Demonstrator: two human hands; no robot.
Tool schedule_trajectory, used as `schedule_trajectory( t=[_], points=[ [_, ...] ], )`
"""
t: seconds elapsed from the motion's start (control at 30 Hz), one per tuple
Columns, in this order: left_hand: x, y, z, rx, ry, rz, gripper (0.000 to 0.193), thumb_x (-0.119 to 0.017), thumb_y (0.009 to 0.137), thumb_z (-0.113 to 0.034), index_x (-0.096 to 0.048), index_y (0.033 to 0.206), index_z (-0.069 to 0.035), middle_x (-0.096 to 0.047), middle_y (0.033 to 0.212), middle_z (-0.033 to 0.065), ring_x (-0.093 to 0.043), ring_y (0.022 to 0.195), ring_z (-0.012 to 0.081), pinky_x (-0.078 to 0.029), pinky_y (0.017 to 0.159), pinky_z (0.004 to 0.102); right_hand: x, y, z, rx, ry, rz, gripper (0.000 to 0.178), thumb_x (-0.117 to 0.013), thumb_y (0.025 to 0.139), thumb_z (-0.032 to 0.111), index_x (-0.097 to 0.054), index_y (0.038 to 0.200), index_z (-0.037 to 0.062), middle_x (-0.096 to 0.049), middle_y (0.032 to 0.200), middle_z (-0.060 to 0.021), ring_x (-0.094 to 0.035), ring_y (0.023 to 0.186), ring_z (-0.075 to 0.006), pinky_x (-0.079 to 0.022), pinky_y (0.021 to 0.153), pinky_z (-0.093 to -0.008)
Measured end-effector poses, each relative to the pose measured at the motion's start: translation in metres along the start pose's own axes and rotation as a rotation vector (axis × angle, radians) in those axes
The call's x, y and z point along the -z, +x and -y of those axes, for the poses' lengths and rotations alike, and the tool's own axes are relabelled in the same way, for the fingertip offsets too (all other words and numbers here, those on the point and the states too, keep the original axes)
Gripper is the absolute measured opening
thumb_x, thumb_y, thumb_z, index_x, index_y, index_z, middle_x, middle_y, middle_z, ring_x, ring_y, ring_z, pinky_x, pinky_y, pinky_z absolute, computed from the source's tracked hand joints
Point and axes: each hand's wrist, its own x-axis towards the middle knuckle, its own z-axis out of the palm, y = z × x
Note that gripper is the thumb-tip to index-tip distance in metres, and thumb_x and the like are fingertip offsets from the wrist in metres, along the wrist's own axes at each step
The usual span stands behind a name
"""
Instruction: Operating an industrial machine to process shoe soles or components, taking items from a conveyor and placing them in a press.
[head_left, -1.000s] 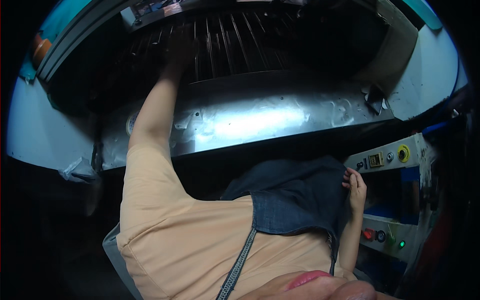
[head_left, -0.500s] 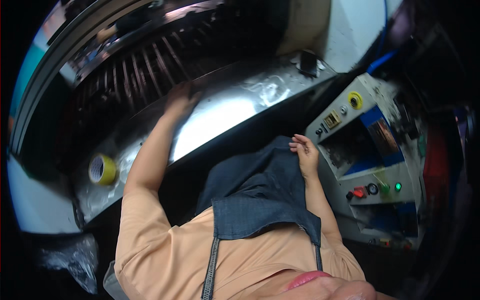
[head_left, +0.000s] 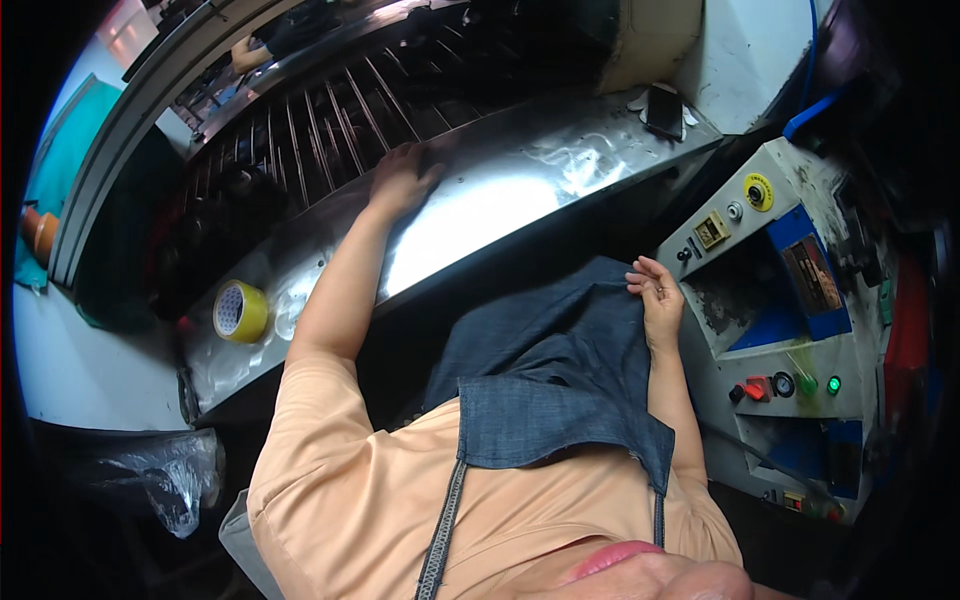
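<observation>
My left hand (head_left: 402, 180) lies flat on the shiny metal ledge (head_left: 480, 215), fingers stretched toward its far edge beside the dark rods (head_left: 340, 120). Nothing shows in its grasp. On the same ledge, nearer my left elbow, a roll of yellow tape (head_left: 240, 311) stands on its side. My right hand (head_left: 658, 298) hovers by the dark denim apron (head_left: 560, 330) over my lap, its fingers loosely bent and partly apart, holding nothing that I can see. Its fingertips come close to the apron's edge; whether they touch it, I cannot tell.
A grey control panel (head_left: 722, 300) with buttons and a green light stands to my right. At the ledge's far right end lies a dark phone (head_left: 664, 110) on something white. Another person's arm (head_left: 250, 56) shows beyond the rods. A clear plastic bag (head_left: 180, 480) hangs lower left.
The whole picture has shifted to the right and grown sharper as my head moved. Both hands keep nearly the same places against the ledge and the apron.
</observation>
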Motion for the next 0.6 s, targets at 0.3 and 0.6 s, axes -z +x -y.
schedule_trajectory(
  t=[0.3,0.6],
  points=[
    [0.004,0.000,-0.001,0.044,-0.056,0.031,0.057,-0.054,0.087,-0.043,-0.047,0.130,-0.006,-0.045,0.135,0.0184,-0.038,0.128,0.0338,-0.029,0.108,0.0432,-0.006,0.004,0.003,-0.022,-0.027,-0.001,0.029,-0.044,0.091,-0.004,-0.056,0.117,-0.0034,-0.061,0.109,-0.0138,-0.062,0.092,-0.0165,-0.051,0.079,-0.0255],
    [-0.005,0.008,0.015,0.096,-0.189,-0.053,0.057,-0.059,0.085,-0.040,-0.047,0.130,-0.007,-0.045,0.134,0.0184,-0.040,0.126,0.0341,-0.032,0.106,0.0451,-0.013,0.011,-0.001,-0.082,-0.087,0.007,0.030,-0.044,0.090,-0.003,-0.056,0.118,-0.0016,-0.061,0.107,-0.0130,-0.062,0.089,-0.0149,-0.050,0.077,-0.0242]
  ],
)
